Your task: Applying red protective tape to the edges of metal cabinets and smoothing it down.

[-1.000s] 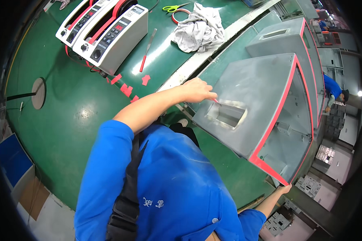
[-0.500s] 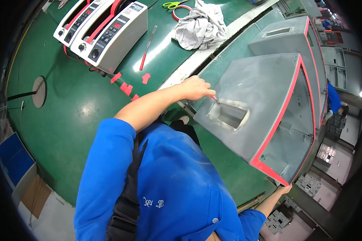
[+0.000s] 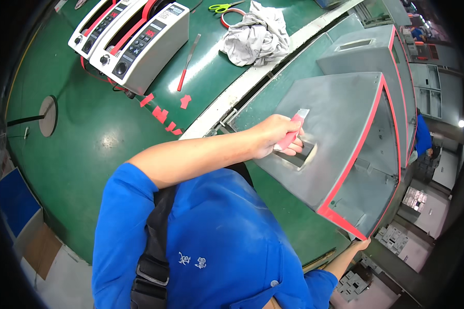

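Observation:
My left hand is closed around a short flat blade with a red grip, its shiny tip pointing up and away. Hand and blade are over a grey metal box, beside the rectangular cutout in its upper panel. Pale, rough patches edge the cutout, which my fingers partly cover. Red tape lines the rim of the box's open side. At the lower right, my right hand grips the box's near bottom corner; its fingers are partly hidden.
A second grey box stands behind. On the green table are white tape dispensers, a red-handled file, red tape pieces, a crumpled grey cloth, a tape roll and green scissors. Another person is at far right.
My left hand has moved right from the cutout's far left edge to above the cutout, turning the blade upward. My right hand stays at the box's corner.

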The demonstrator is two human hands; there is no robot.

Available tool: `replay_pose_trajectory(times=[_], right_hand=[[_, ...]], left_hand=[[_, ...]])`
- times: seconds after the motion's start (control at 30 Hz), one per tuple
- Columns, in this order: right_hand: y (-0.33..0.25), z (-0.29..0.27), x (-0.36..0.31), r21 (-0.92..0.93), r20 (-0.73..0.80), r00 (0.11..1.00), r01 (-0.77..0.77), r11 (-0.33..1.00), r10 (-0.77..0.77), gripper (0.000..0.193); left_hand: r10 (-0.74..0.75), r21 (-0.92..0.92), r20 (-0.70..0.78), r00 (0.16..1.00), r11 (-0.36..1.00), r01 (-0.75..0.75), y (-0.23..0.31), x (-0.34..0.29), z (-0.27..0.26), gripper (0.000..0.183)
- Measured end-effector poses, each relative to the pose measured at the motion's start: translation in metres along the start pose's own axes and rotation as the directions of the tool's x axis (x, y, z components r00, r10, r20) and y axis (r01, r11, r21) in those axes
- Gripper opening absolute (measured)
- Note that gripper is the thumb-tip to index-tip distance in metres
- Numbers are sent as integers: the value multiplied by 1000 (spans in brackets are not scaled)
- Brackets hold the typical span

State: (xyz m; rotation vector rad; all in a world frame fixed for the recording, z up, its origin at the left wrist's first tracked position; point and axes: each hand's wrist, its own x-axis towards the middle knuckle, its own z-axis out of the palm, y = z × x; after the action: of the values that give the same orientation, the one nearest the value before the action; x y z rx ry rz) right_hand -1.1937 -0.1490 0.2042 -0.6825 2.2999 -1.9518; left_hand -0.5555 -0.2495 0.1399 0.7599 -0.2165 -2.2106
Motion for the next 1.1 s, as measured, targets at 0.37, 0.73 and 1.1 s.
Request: replay_pose_trajectory(times=[0.37,0.73,1.1], right_hand=[[2,-2,-5,3,52,999,4,1000,-4,37],[4,-2,-2,103,37,997,-76,992,73,27],[5,-2,-2,81,27,999,-35,996,32,30]], left_hand=[[5,144,164,986,989,-29,11,-18,22,27],[219,619,285,933,702,-354,-18,-42,4,29],[342,516,396,852,684,-515,-48,-18,-31,31]])
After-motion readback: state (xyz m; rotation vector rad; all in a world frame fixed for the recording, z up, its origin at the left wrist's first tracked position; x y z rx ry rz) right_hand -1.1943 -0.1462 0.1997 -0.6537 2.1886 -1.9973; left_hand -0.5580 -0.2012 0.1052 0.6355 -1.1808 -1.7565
